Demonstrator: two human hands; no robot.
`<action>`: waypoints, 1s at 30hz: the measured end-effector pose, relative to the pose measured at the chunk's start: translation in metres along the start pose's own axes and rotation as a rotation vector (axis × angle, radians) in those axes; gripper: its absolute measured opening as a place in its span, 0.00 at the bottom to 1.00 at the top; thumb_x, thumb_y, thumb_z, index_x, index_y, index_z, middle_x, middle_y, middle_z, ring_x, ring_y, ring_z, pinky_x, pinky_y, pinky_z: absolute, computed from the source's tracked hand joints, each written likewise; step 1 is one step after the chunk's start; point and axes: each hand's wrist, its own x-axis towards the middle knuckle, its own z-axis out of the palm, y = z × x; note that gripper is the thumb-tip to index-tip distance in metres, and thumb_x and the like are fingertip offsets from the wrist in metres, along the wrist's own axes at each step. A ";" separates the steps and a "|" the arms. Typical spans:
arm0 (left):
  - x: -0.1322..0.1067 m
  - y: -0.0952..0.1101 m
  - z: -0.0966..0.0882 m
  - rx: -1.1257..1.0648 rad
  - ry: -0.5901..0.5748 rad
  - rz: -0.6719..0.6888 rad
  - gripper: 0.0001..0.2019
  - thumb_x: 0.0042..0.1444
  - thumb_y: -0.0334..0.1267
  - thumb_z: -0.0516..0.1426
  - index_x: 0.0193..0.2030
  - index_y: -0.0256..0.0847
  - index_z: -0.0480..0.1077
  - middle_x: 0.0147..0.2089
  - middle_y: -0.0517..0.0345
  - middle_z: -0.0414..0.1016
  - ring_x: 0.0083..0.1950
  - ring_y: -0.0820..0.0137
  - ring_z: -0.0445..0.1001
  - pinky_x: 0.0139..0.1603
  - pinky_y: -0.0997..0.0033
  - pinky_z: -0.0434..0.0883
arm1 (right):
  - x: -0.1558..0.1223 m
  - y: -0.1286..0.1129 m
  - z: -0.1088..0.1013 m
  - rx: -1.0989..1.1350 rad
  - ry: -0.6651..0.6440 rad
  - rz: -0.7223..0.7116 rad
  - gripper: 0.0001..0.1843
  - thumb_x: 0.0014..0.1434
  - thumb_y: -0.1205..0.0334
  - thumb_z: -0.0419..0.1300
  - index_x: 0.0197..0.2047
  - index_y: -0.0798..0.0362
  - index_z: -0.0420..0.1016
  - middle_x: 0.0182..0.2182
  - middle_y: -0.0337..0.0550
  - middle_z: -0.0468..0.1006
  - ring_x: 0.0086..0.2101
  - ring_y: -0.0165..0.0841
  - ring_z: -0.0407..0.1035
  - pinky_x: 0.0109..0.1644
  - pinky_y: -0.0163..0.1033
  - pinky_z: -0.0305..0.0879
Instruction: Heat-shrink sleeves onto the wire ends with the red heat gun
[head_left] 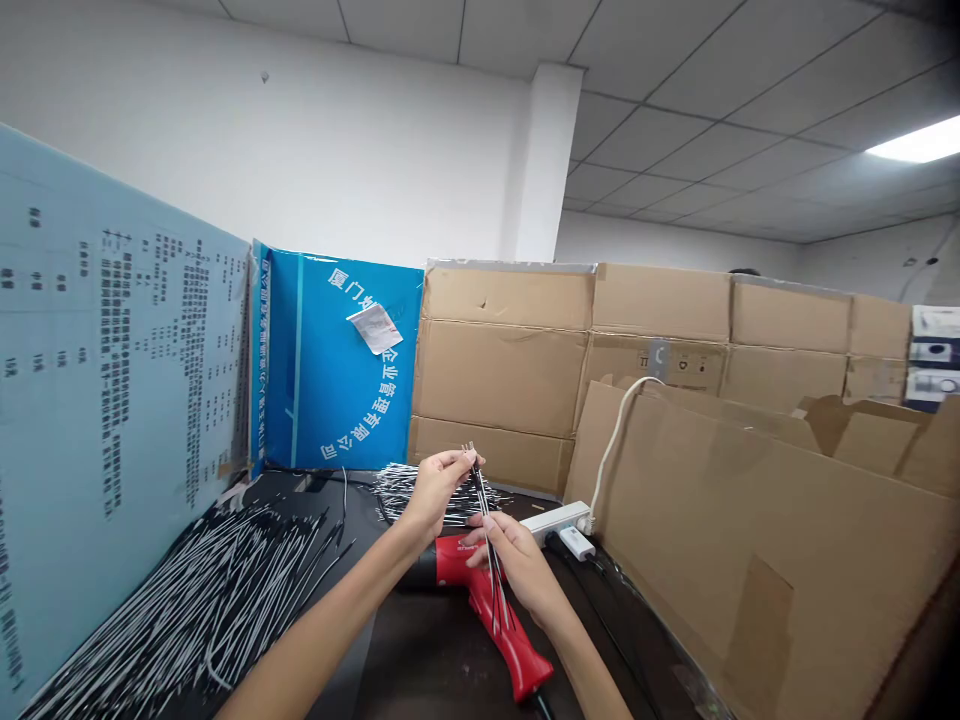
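A few thin black and white wires stand nearly upright between my hands. Near their top ends, my left hand pinches them, and short tips stick out above its fingers. Lower down, my right hand has its thumb and fingers closed around the same wires, whose loose ends hang below it. Behind and beneath my right hand lies a red heat gun with a dark nozzle end pointing left, partly hidden by my hands and the wires.
Many black and white wires are heaped at the left, with another bundle behind my hands. A white power strip with a plug and cables sits at the right. Blue boards and cardboard panels wall the dark table.
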 end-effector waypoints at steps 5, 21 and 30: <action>0.000 -0.004 -0.001 -0.091 0.021 -0.020 0.17 0.48 0.48 0.69 0.37 0.35 0.82 0.43 0.44 0.82 0.49 0.61 0.77 0.54 0.64 0.70 | 0.002 0.009 0.004 0.036 0.021 -0.050 0.23 0.63 0.39 0.59 0.38 0.53 0.75 0.24 0.35 0.73 0.17 0.25 0.60 0.24 0.32 0.57; -0.002 -0.005 0.002 0.156 -0.020 0.110 0.18 0.53 0.51 0.65 0.36 0.34 0.81 0.38 0.46 0.82 0.40 0.63 0.77 0.43 0.67 0.72 | 0.014 -0.010 -0.010 -0.137 0.087 -0.091 0.20 0.54 0.42 0.68 0.37 0.52 0.80 0.32 0.47 0.83 0.38 0.46 0.78 0.45 0.47 0.72; -0.006 0.009 0.003 0.180 -0.005 0.139 0.17 0.55 0.50 0.65 0.34 0.36 0.81 0.37 0.47 0.82 0.40 0.62 0.78 0.45 0.67 0.71 | 0.027 -0.026 -0.009 -0.271 0.033 -0.177 0.17 0.55 0.47 0.68 0.39 0.52 0.80 0.36 0.45 0.82 0.37 0.42 0.75 0.44 0.43 0.69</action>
